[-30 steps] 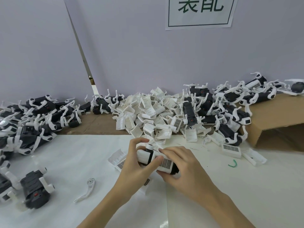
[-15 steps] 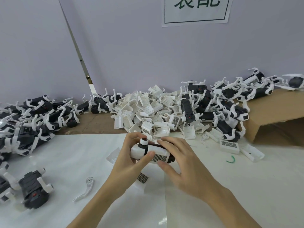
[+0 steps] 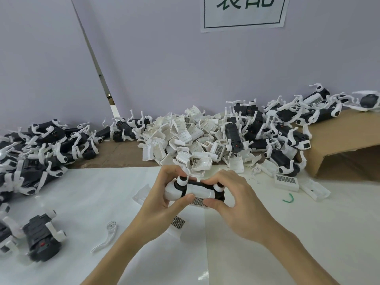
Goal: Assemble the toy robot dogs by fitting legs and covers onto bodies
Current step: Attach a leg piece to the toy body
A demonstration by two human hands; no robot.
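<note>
now both hands (image 3: 205, 204) lifted the dog (image 3: 195, 192) higher

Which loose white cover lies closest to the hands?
The white cover lying grille-up on the table just below the left hand; the others lie farther right or in the pile.

There were two hands, the left hand (image 3: 158, 199) and the right hand (image 3: 232, 200), and together they held one toy dog (image 3: 193, 192). Behind that toy dog sat one big heap of white covers (image 3: 185, 138), too many to count. Left of the toy dog lay one pile of black dog bodies (image 3: 41, 149), again too many to count, and right of it lay one more pile of dogs (image 3: 287, 128). Near the toy dog lay one loose white leg (image 3: 107, 235), one green wire bit (image 3: 289, 198), and one brown cardboard box (image 3: 339, 145). One paper sign (image 3: 244, 13) hung on the wall above.
</note>
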